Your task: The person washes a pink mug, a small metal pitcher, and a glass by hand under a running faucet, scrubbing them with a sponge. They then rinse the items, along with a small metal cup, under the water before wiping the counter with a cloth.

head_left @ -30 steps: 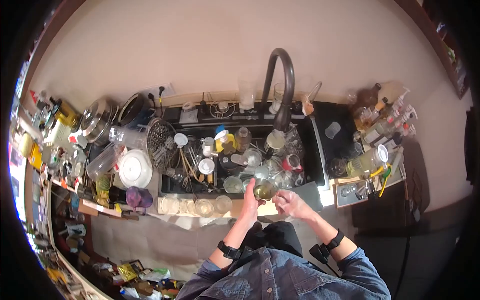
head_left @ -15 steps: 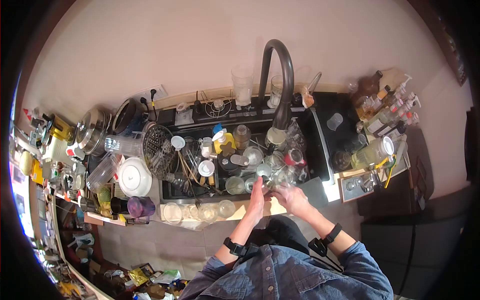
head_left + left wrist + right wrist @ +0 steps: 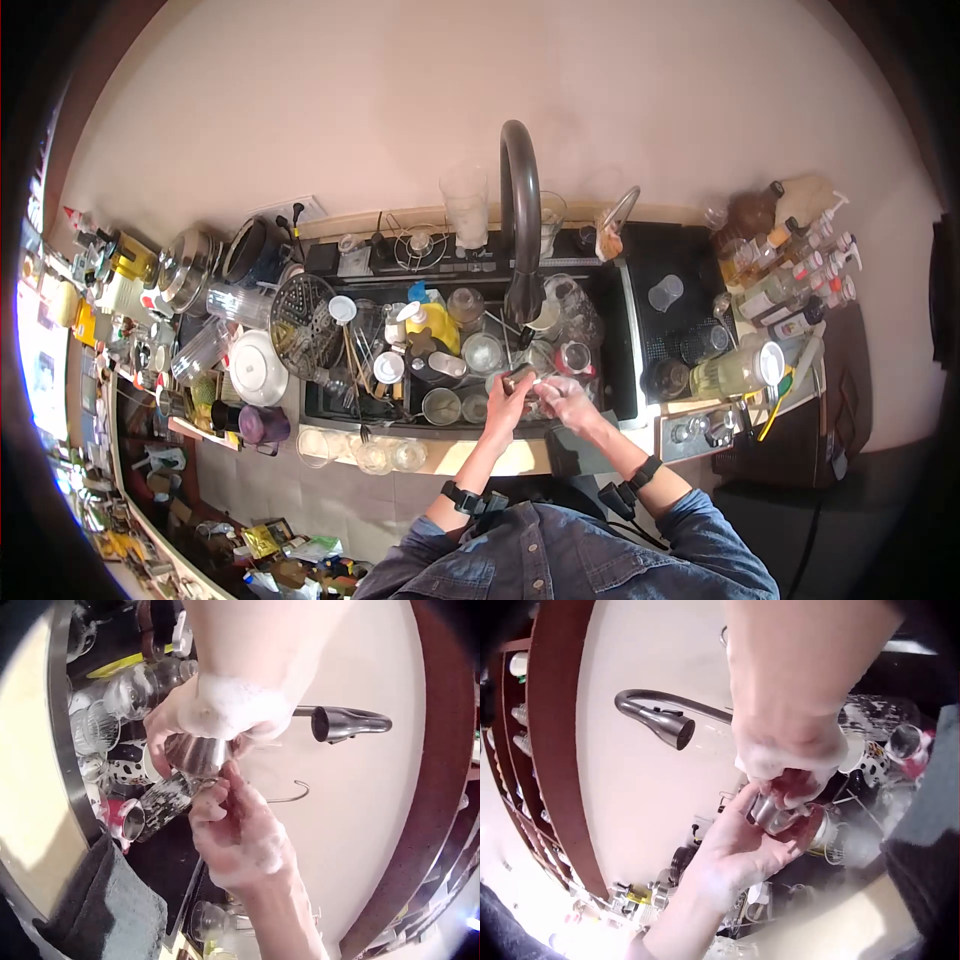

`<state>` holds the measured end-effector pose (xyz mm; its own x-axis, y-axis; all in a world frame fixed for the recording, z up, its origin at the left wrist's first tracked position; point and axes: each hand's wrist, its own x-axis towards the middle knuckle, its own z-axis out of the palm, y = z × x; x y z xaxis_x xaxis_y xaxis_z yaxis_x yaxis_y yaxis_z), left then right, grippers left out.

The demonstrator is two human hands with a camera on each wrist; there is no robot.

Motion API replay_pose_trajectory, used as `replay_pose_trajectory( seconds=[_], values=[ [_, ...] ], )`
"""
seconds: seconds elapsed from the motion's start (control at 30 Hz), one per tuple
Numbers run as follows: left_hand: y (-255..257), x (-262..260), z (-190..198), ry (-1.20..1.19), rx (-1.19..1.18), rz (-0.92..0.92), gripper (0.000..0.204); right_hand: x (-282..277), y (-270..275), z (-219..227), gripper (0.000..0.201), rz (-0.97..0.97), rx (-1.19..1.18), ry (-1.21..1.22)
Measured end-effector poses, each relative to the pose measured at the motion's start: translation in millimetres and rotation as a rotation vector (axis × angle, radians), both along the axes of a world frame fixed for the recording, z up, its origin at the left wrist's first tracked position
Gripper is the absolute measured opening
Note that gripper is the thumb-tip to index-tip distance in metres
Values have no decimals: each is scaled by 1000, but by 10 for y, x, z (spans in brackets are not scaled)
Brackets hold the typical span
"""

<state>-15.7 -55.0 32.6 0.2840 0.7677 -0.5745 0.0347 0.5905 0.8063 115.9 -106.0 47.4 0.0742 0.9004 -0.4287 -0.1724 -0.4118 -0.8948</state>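
My left hand grips a small metal cup above the front of the sink. In the left wrist view its brushed side flares out from a narrow end. My right hand, coated in white suds, works close against it, with thumb and fingers pinching the narrow end. Foam also covers the back of my left hand. Seen from the right wrist, the cup lies between both hands, partly hidden by fingers. Soapy glasses crowd the sink just beyond.
A dark faucet arches over the sink behind my hands. Several glasses line the front ledge, left of my arms. A dark cloth hangs over the sink's front edge. Bottles and a large jar stand right.
The cup has been tilted so its open inside no longer faces up, and both hands have shifted slightly left. My right hand has stayed close to it throughout.
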Motion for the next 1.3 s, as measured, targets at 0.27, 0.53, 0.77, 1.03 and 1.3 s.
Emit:
replay_pose_trajectory(
  seconds=[0.27, 0.53, 0.77, 1.03, 1.3],
  values=[
    [111, 88, 50, -465, -255, 166, 61, 584, 504, 429, 27, 479, 333, -673],
    [113, -106, 64, -600, -319, 242, 48, 1659, 1712, 206, 58, -190, 126, -1504],
    [-19, -190, 36, -465, -8, 299, 33, 1753, 1757, 83, 38, -397, 82, -1375],
    [91, -115, -239, -396, -221, 180, 40, 661, 256, 569, 41, 121, 560, -1103],
    [77, 48, -76, -300, -105, 57, 39, 142, 39, 460, 45, 667, 753, -1285]
  ],
)
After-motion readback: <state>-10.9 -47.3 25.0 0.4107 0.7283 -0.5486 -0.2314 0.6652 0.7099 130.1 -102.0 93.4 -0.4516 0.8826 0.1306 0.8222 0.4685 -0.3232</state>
